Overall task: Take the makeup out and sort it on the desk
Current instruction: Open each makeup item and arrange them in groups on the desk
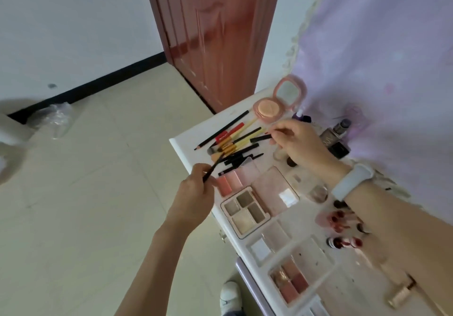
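Left hand [193,193] pinches the dark handle end of a thin makeup brush [213,166], bristle tip reaching forward into the pile of pencils and brushes [232,144] just beyond its fingertips on the white desk [181,148]. Right hand [297,144] grips one end of a short black stick [261,138], likely a liner, at its fingertips, beside the same pile. Both items look light, stiff and slim; probably prone to rolling, so a pinch mid-shaft or near the ferrule should suit best, keeping off the bristles. Count, as far as blur allows: roughly a dozen sticks in the pile, exact number unclear; one open pink compact [279,104] beyond the right hand; four or so open palettes [245,210] near the left hand; several bottles [337,139] just right of the right hand.
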{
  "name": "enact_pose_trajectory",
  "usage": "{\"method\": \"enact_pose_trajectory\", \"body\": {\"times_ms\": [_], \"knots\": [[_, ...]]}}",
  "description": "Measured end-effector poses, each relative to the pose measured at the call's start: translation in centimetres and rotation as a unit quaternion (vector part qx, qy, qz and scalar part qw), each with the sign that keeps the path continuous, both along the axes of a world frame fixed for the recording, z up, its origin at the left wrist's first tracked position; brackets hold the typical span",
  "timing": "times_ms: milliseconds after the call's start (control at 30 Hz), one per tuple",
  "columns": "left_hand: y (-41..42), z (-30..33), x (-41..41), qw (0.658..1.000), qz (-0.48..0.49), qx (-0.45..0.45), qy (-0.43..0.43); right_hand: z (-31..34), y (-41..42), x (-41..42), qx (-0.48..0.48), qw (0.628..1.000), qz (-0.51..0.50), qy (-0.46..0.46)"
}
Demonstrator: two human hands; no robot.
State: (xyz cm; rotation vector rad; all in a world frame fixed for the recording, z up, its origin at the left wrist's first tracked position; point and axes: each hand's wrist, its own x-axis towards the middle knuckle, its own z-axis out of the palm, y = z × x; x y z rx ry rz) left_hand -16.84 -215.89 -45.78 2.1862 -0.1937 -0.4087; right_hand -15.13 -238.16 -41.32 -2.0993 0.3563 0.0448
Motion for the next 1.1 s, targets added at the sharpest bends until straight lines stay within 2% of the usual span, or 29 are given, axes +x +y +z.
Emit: {"method": "enact_pose_trajectory", "body": {"times_ms": [133, 267, 467, 700, 900, 1100], "knots": [[0.5, -2.4, 2.2, 0.999, 0.036, -0.010, -0.015, -2.3, -0.4, 3.3, -0.112, 0.991, 0.066, 0.028], [-1.1, -3.5, 4.2, 0.992, 0.047, 0.057, -0.098, -3.8, -0.8, 4.8, -0.184, 0.979, 0.084, 0.013], [-4.4, -4.4, 6.0, 0.980, 0.002, 0.100, -0.172, -4.3, -1.1, 5.4, -0.228, 0.971, 0.071, -0.019], [-6.1, -5.2, 6.4, 0.953, -0.006, 0.183, -0.242, -4.7, -2.0, 5.9, -0.227, 0.970, 0.084, -0.018], [-5.0, -5.7, 5.7, 0.949, 0.040, 0.153, -0.271, -4.9, -1.4, 5.8, -0.246, 0.958, 0.148, 0.011], [-3.4, -6.1, 4.6, 0.946, 0.030, 0.157, -0.282, -5.2, 0.7, 6.4, -0.269, 0.939, 0.215, 0.021]]}}
